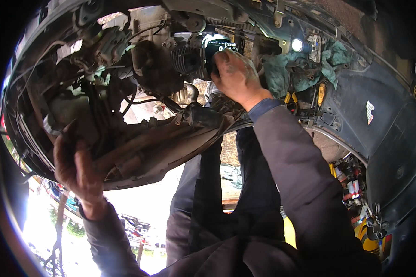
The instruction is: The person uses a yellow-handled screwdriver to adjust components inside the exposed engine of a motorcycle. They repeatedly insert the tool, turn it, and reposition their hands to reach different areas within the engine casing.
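Observation:
My right hand (238,78) reaches into an engine bay, back of the hand up. Its fingers curl down beside a ribbed black hose (185,60) and a brightly lit dark round part (217,42); the fingertips and whatever they grip are hidden. At the left, my left hand (78,168) is raised at the front edge of the bay, in shade. Its thumb and fingers stand apart, near a pale plastic tank (74,115), and I see nothing held in it.
A lit lamp (297,45) and green rags (282,76) lie on the right edge. Pliers with yellow-black handles (291,98) and a yellow-handled screwdriver (321,93) are beside them, near the dark fender (379,115). A long body panel (171,157) crosses before my legs.

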The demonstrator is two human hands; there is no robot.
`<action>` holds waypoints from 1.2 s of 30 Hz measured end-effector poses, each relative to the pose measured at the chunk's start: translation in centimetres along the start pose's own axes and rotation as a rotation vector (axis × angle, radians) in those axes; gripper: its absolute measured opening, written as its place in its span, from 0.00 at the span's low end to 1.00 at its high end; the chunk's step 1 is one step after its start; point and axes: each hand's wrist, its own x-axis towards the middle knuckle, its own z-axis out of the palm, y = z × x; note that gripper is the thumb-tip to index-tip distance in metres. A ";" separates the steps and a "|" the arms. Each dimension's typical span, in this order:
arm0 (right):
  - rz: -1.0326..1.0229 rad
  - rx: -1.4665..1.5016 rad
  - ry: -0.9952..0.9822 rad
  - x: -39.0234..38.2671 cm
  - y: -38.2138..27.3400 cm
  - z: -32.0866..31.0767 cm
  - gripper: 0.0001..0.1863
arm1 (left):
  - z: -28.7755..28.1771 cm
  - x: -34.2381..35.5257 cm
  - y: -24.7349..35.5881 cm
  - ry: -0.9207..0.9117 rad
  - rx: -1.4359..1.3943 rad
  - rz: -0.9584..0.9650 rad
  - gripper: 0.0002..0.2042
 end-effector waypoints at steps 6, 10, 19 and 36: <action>0.045 -0.069 -0.107 1.3 0.0 0.2 0.13 | -7.0 -2.3 -4.6 0.257 0.454 0.299 0.14; 0.061 -0.126 -0.019 1.2 -0.7 0.5 0.12 | -8.6 -3.9 -8.0 0.316 0.415 0.338 0.14; -0.150 -0.147 -0.105 1.4 -0.4 -1.5 0.11 | -8.9 -4.0 -10.9 0.380 0.640 0.458 0.10; -0.168 -0.149 -0.087 1.5 -1.1 -1.6 0.12 | -11.1 -5.4 -16.2 0.438 1.770 0.694 0.13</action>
